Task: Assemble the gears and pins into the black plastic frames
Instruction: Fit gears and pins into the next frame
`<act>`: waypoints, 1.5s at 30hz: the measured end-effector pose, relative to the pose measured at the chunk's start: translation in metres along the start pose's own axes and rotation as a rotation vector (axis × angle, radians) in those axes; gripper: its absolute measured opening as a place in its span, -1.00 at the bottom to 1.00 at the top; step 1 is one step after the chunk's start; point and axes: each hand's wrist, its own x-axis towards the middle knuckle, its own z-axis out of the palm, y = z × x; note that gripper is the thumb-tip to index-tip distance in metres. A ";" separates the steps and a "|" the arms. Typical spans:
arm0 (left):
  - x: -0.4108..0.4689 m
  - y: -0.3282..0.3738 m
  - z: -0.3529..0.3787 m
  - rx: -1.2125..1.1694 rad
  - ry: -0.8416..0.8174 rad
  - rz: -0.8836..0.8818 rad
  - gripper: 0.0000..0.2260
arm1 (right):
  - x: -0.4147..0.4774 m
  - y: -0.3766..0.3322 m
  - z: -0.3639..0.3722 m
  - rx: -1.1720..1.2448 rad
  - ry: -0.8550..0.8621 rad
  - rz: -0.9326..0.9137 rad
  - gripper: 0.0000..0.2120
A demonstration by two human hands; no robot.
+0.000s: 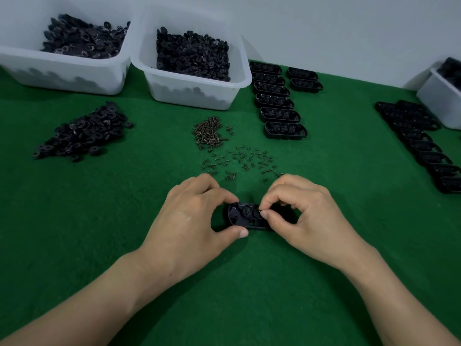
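Black plastic frame flat on green counter, front centre; left end clamped between thumb and curled fingers of left grip; right grip curled over right end, thumb and forefinger pinched on small pin. Loose pins scattered just beyond; gear heap far left; filled frames ranked behind right.

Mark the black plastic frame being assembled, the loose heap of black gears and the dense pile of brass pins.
Black plastic frame [237, 217]: head view, its exposed rounded left end.
Loose heap of black gears [84, 133]: head view, heap's middle.
Dense pile of brass pins [208, 133]: head view, pile's centre.
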 end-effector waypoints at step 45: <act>0.000 0.000 0.000 -0.013 0.003 -0.004 -0.55 | -0.010 0.007 0.002 0.187 0.073 0.169 -0.84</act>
